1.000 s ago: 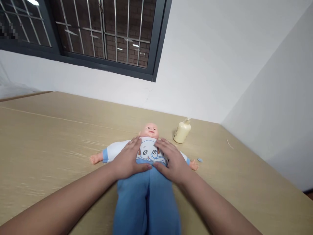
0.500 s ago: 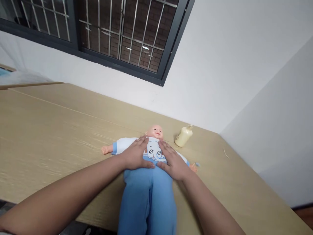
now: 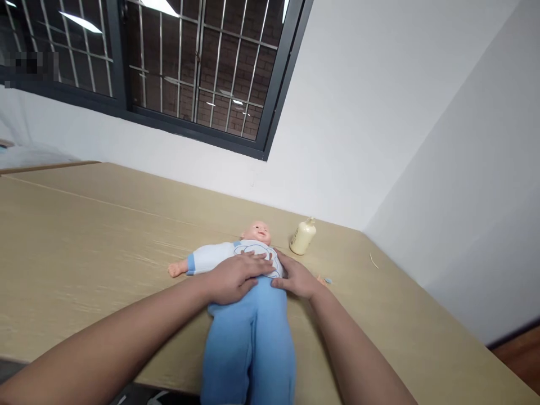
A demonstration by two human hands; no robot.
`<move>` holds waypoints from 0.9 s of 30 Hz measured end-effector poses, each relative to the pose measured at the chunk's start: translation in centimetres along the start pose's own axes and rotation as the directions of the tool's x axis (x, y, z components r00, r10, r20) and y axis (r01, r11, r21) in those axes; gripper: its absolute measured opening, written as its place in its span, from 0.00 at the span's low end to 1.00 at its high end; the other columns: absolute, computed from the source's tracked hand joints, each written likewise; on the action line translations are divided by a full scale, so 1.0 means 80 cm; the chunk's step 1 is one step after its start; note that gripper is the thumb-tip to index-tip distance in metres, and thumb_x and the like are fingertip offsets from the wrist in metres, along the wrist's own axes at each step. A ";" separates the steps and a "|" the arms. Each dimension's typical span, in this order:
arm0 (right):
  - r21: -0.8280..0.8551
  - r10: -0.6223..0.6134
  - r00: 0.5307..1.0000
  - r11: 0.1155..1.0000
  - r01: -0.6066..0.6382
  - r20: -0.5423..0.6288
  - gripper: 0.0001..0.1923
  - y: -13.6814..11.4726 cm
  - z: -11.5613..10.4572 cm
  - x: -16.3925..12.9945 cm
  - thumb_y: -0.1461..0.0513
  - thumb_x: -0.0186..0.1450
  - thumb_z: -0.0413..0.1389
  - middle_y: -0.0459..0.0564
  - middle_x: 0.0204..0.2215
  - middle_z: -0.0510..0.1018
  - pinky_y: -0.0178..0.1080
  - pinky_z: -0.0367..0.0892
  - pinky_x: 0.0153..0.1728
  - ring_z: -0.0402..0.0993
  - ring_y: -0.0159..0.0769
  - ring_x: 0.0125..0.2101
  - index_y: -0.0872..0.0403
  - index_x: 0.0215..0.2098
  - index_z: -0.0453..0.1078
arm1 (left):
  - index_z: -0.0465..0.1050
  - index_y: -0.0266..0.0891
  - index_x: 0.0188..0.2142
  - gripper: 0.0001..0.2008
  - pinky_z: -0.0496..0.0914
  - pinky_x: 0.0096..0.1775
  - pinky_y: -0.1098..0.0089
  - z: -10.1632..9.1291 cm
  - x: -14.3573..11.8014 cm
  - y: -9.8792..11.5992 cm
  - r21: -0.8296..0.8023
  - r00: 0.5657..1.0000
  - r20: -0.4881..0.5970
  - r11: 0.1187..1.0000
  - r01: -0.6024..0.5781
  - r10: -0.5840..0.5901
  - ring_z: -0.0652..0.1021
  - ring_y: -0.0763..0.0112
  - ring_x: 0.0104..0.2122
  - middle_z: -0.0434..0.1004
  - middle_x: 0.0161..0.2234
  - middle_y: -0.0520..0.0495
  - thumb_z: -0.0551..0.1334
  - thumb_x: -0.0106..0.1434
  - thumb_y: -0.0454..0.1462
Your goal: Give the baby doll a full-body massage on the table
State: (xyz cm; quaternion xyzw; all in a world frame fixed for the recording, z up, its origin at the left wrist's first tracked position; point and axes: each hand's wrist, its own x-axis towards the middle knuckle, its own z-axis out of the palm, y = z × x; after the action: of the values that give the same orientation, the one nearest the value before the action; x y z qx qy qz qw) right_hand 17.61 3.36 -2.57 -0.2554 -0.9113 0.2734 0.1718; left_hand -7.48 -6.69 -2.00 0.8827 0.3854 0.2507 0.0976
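On the broad table [image 3: 105, 236], inside its edges, left hand [image 3: 234, 277] and right hand [image 3: 298, 277] touch the doll [image 3: 270, 326], grips unclosed.

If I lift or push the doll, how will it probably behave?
The doll may flop: its legs look like soft, creased cloth. Its head is probably firmer, being smooth and plastic-like. Lying flat with one sleeve outstretched, it seems unlikely to roll.

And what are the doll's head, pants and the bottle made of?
Head: probably vinyl or hard plastic, smooth with a faint sheen. Pants: cloth, matte, with soft folds. Bottle: likely plastic, smooth and somewhat shiny, judging by the pale highlights.
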 end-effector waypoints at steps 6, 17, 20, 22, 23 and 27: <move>0.047 0.005 1.000 0.999 -0.006 0.010 0.48 -0.014 -0.003 -0.003 0.41 0.59 0.63 0.52 0.68 0.63 0.53 0.63 0.61 0.64 0.53 0.63 0.46 0.71 0.53 | 0.53 0.39 0.71 0.46 0.53 0.67 0.50 0.003 -0.002 -0.019 0.034 0.966 -0.036 0.965 0.259 -0.258 0.56 0.48 0.70 0.52 0.71 0.36 0.58 0.62 0.61; -0.330 0.081 0.991 0.937 -0.114 -0.110 0.59 -0.046 0.013 -0.010 0.32 0.60 0.53 0.62 0.73 0.42 0.64 0.37 0.68 0.33 0.60 0.72 0.56 0.74 0.42 | 0.46 0.33 0.72 0.61 0.49 0.67 0.43 0.003 -0.002 -0.037 0.101 0.853 0.005 0.849 0.519 -0.523 0.52 0.41 0.70 0.49 0.71 0.27 0.60 0.52 0.68; -0.325 -0.099 0.994 0.940 0.107 0.041 0.59 -0.080 0.032 -0.002 0.30 0.57 0.53 0.58 0.74 0.42 0.61 0.30 0.69 0.34 0.56 0.73 0.53 0.74 0.42 | 0.43 0.31 0.72 0.61 0.49 0.67 0.42 0.006 -0.006 -0.037 0.120 0.859 0.005 0.853 0.507 -0.511 0.49 0.41 0.71 0.45 0.71 0.26 0.60 0.53 0.67; -0.282 -0.174 0.977 0.937 0.203 0.127 0.58 -0.097 0.044 0.004 0.31 0.59 0.52 0.56 0.73 0.46 0.60 0.27 0.70 0.36 0.53 0.73 0.52 0.74 0.42 | 0.39 0.28 0.73 0.63 0.48 0.67 0.44 0.008 -0.009 -0.037 0.129 0.870 -0.009 0.862 0.490 -0.493 0.46 0.41 0.71 0.41 0.72 0.25 0.61 0.53 0.66; -0.272 -0.182 0.975 0.939 0.212 0.130 0.56 -0.101 0.049 0.007 0.31 0.61 0.51 0.56 0.73 0.47 0.59 0.27 0.70 0.37 0.52 0.73 0.53 0.74 0.41 | 0.37 0.26 0.73 0.64 0.48 0.68 0.45 0.008 -0.009 -0.038 0.135 0.877 -0.016 0.868 0.478 -0.481 0.45 0.42 0.72 0.39 0.72 0.24 0.61 0.53 0.66; -0.280 -0.086 0.995 0.955 0.095 0.043 0.54 -0.088 0.051 0.011 0.33 0.64 0.48 0.60 0.73 0.45 0.54 0.35 0.71 0.39 0.51 0.73 0.58 0.74 0.43 | 0.36 0.28 0.73 0.62 0.48 0.68 0.43 0.006 -0.008 -0.039 0.167 0.897 0.012 0.885 0.434 -0.442 0.43 0.41 0.72 0.36 0.73 0.26 0.61 0.55 0.65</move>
State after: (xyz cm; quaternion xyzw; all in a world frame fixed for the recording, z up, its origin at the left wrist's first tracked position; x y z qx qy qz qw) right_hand 12.42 -2.90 -1.49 -0.2310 -0.9542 0.1365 0.1323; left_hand -9.59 -5.02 -3.84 0.7837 0.5910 0.1685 0.0901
